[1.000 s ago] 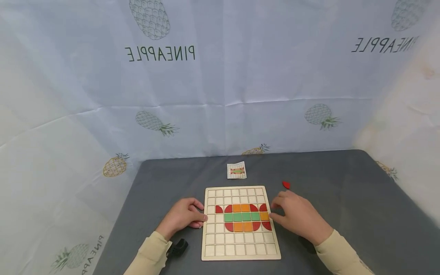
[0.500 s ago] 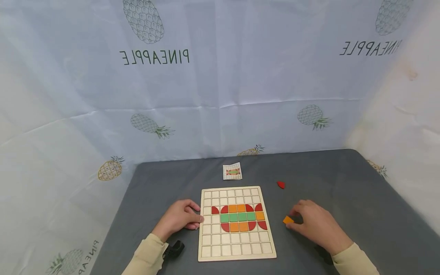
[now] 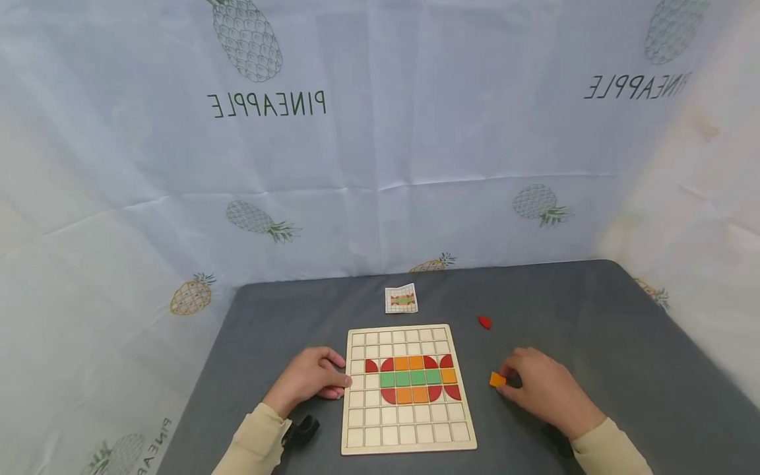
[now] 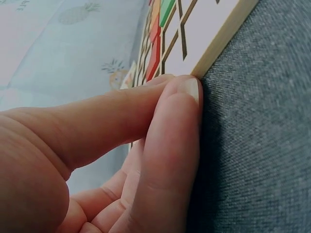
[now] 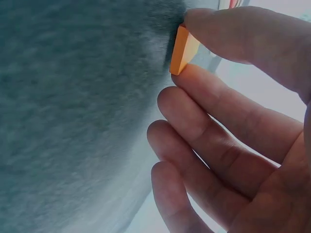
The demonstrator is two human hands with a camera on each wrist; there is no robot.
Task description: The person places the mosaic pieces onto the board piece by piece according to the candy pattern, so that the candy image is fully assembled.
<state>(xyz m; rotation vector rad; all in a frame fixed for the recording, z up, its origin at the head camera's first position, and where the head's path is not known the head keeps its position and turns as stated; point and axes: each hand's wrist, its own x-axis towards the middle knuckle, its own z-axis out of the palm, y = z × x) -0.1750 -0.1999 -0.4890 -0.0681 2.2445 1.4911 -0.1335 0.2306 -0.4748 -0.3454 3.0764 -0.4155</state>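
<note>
A square wooden grid board (image 3: 410, 435) lies on the table, with red quarter-round, orange and green pieces in a band across its middle rows. My left hand (image 3: 305, 379) holds the board's left edge; in the left wrist view, thumb and finger (image 4: 172, 126) meet at the rim. Right of the board, my right hand (image 3: 543, 389) pinches an orange square tile (image 3: 497, 379) between thumb and index finger. In the right wrist view the tile (image 5: 182, 51) is tilted close to the table, and the other fingers are bent loosely below it. Whether it touches the table, I cannot tell.
A single red piece (image 3: 485, 322) lies on the dark table (image 3: 297, 307) beyond my right hand. Behind the board is a small pattern card (image 3: 401, 299) with a similar design. A pineapple-print curtain (image 3: 380, 132) hangs along the table's back.
My right hand has moved right, from the board's right edge, and has taken hold of the orange tile, which now shows more between its fingers. The left hand stays at the board's edge.
</note>
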